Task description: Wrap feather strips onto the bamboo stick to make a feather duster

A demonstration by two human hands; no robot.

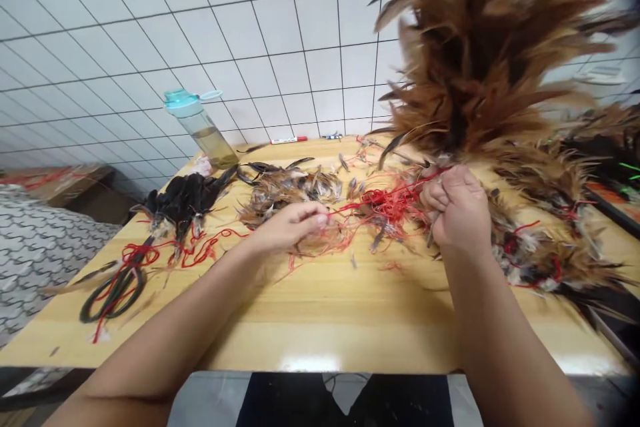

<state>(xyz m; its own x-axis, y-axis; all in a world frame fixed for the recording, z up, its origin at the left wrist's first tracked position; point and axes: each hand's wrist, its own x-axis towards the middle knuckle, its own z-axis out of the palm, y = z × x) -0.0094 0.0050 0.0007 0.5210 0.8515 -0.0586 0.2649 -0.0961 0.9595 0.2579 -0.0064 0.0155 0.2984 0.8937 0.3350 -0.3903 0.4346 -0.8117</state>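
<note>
My right hand (456,203) is a fist round the base of a big bundle of brown feathers (480,67), which stands up above it. From that base a red string (350,205) runs left to my left hand (303,223), whose thumb and fingers pinch it. Between the hands, a tangle of red thread (393,203) lies on the wooden table (350,330). Behind my left hand is a pile of loose brown feathers (295,190).
Black-handled scissors (115,293) lie at the left, below black feathers (183,200). A bottle (210,140) stands at the back left, near a red marker (289,140) by the tiled wall. More feather bundles (545,253) lie at the right.
</note>
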